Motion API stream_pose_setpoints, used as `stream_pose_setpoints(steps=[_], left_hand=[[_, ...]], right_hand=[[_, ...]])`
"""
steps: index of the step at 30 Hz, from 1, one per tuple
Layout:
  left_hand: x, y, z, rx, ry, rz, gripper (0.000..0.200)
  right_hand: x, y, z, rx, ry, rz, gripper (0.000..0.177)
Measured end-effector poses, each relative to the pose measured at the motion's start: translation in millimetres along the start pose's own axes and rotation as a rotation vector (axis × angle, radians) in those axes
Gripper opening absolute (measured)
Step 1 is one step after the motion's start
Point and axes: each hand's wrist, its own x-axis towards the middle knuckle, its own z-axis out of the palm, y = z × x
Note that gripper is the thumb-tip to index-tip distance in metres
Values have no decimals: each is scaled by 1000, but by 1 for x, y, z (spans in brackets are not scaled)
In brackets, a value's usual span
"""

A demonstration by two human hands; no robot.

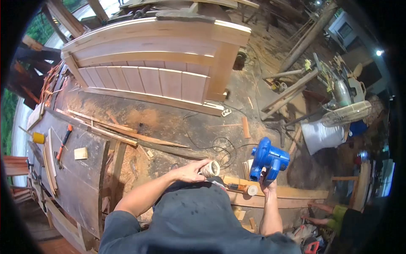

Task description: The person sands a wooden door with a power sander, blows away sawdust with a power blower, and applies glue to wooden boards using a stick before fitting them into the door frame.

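My right hand [268,187] is raised at the right, its fingers closed around the handle of a blue electric blower [270,157]. In front of my body, my left hand [192,171] grips a short pale tube [210,169] with a ringed, open end facing away from me. The tube and the blower are apart. Between my hands and lower down, an orange-and-black power tool with a round disc [241,187] lies by long wooden boards [296,194]. A dark cable [226,149] loops over the floor just beyond my hands.
A large panelled wooden piece [148,63] stands ahead. At the left, a workbench [82,182] carries an orange-handled tool [64,142] and a wood block [80,153]. Long wood strips [127,131] lie on the sawdust-covered floor. A fan [346,113] and white sack [323,136] stand right; another person [338,216] is lower right.
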Motion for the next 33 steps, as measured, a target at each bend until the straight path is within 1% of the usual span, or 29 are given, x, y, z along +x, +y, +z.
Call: stream_pose_setpoints(steps=[1,2,4,5,8,9,11,12,13,14,16,17,19,20,22,23,26,27,29,32,33], left_hand=[[-1,14,7,22,44,7,72],[-3,29,13,44,88,13,72],[-2,33,20,76,104,77,69],[-2,36,21,95,114,110,68],[-4,53,19,63,124,71,66],[-3,49,19,54,138,97,63],[-2,41,15,55,153,171,63],[-2,40,15,52,164,208,63],[-3,40,14,73,207,263,63],[-4,41,13,64,212,253,64],[-10,45,9,45,231,233,66],[-14,48,8,40,237,221,63],[-21,49,6,18,248,250,63],[-23,50,5,6,257,265,63],[-29,56,2,-38,270,298,63],[-32,57,1,-61,279,317,64],[-39,42,-3,-1,366,247,63],[-42,33,-4,43,375,201,61],[-46,11,-9,130,383,117,59],[-45,-35,-5,108,451,25,54],[-43,-41,-3,181,445,9,53]], right_hand=[[-4,1,0,20,29,-72,13],[-6,7,1,14,62,-109,12],[-6,22,-1,5,129,-179,13],[-7,29,4,12,237,-182,12],[-20,47,33,62,277,-172,13],[-25,54,41,99,250,-173,14],[-21,70,39,90,282,-147,16],[-21,76,43,110,300,-128,16],[-19,81,47,147,369,-91,16],[-18,85,52,136,407,-84,14],[-20,86,62,154,362,45,14],[-18,91,59,126,370,110,13],[-12,104,50,60,380,240,12],[-12,111,44,-25,390,292,15],[-22,118,49,-289,335,416,17],[-18,119,50,-283,293,425,18],[-21,105,90,-506,255,343,18],[-23,104,99,-532,239,311,20],[-24,111,105,-506,261,291,22],[-28,116,119,-419,287,294,25],[-28,120,118,-353,238,296,23]])
